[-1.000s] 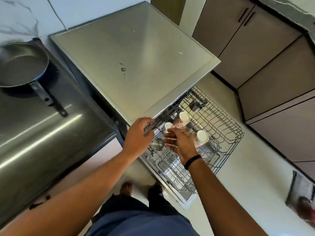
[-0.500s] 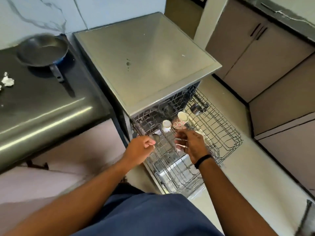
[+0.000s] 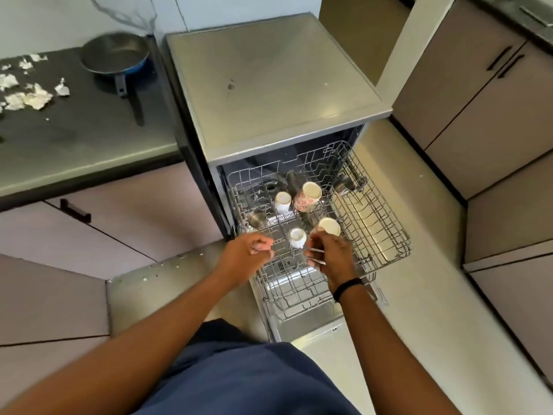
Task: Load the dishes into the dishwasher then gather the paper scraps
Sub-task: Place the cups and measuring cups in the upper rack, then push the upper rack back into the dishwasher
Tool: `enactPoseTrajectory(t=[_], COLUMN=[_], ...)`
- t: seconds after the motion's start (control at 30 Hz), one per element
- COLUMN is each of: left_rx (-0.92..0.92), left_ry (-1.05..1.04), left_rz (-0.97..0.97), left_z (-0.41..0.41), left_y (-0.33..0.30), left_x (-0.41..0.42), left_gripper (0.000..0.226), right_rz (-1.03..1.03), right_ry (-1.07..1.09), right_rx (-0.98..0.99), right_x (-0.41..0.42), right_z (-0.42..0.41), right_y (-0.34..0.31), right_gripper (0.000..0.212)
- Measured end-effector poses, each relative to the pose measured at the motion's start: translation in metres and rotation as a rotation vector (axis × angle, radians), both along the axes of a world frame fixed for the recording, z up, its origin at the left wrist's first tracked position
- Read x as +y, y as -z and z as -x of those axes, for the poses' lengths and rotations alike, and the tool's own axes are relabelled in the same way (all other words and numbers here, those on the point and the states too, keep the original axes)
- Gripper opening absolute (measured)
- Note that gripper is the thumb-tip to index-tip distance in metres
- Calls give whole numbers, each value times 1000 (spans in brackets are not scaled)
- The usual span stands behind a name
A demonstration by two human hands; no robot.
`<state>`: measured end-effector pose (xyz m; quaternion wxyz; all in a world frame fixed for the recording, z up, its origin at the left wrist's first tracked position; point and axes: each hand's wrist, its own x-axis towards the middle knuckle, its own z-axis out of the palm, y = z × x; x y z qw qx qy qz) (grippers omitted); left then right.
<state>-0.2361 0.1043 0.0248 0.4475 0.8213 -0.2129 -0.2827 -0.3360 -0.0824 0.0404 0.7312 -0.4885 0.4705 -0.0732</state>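
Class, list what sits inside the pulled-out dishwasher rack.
In the rack: a floral cup, three white cups and steel cups. The right hand and left hand cover the rack's front part.

Over the pulled-out dishwasher rack (image 3: pixel 386 223), which carries upturned cups (image 3: pixel 311 195) and a steel tumbler (image 3: pixel 256 218), the left hand (image 3: pixel 248 256) curls at its near-left edge while the right hand (image 3: pixel 335 254) beside it holds thin metal utensils (image 3: pixel 315 255).

Wire rack (image 3: pixel 386 235) with 4 cups (image 3: pixel 282 202), 2 steel tumblers (image 3: pixel 257 218).
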Motion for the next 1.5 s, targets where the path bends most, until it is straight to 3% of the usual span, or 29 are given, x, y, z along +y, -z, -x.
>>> enactPoseTrajectory(t=[0.17,0.43,0.73,1.03,1.13,1.3,1.43,1.5], left_rx=[102,250,177,185,199,244,15,9], left_ry=[-118,-187,-176,-328,-373,-450,-464,-432], left_rz=[-20,53,-55,-202,-233,-239,-379,-407], left_z=[7,32,61,121,135,157,169,169], left_y=[18,47,53,99,116,147,180,196], left_x=[13,-7,-83,-186,-198,-196,-190,-189], left_gripper=[26,27,28,31,30,29,44,50], right_rz=[40,330,373,500,644,1056,1157,1188], right_ry=[-82,-343,-491,-878,-1011,-1296,-1391,-1435], right_rx=[18,159,166,162,154,180,94,68], right_x=[10,-15,-108,-211,-230,-240,-231,-226], right_z=[1,10,14,46,55,68,72,73], right_y=[-5,15,50,112,136,194,218,231], right_gripper=[19,24,28,25,25,36,50,53])
